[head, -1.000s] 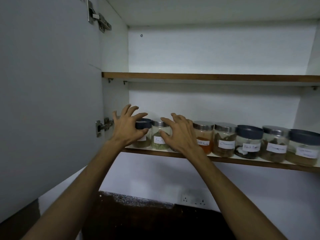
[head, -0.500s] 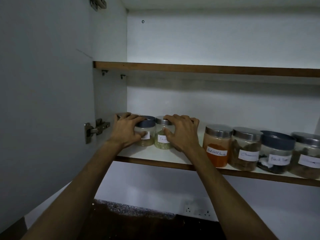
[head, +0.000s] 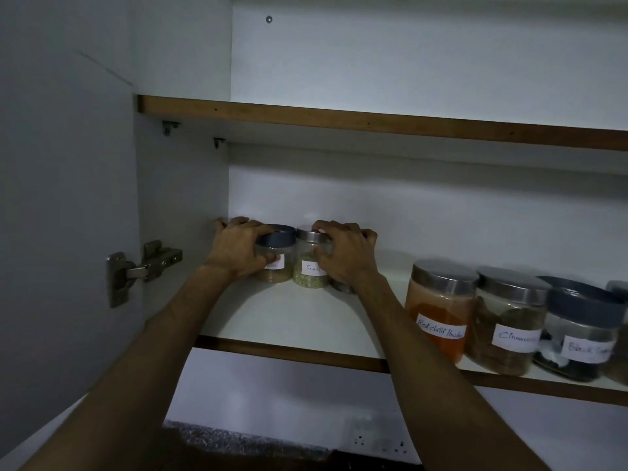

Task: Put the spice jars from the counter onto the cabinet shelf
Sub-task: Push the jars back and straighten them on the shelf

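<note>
Two small spice jars stand deep on the lower cabinet shelf (head: 292,321), near its back left corner. My left hand (head: 238,249) wraps the blue-lidded jar (head: 277,258) of tan spice. My right hand (head: 346,256) grips the silver-lidded jar (head: 311,266) of green seeds beside it. A third small jar (head: 341,286) peeks out under my right wrist, mostly hidden. Further right, at the shelf's front, stand larger labelled jars: red chilli powder (head: 440,311), cinnamon (head: 508,324) and a blue-lidded black pepper jar (head: 581,334).
The cabinet door (head: 61,205) hangs open on the left with its hinge (head: 142,266). An upper shelf (head: 373,122) runs above. Below are a white wall with a socket (head: 380,443) and a dark speckled counter (head: 238,443).
Both hands have pushed the two small jars from the shelf's front edge toward the back left corner. The view has moved closer and shifted left.
</note>
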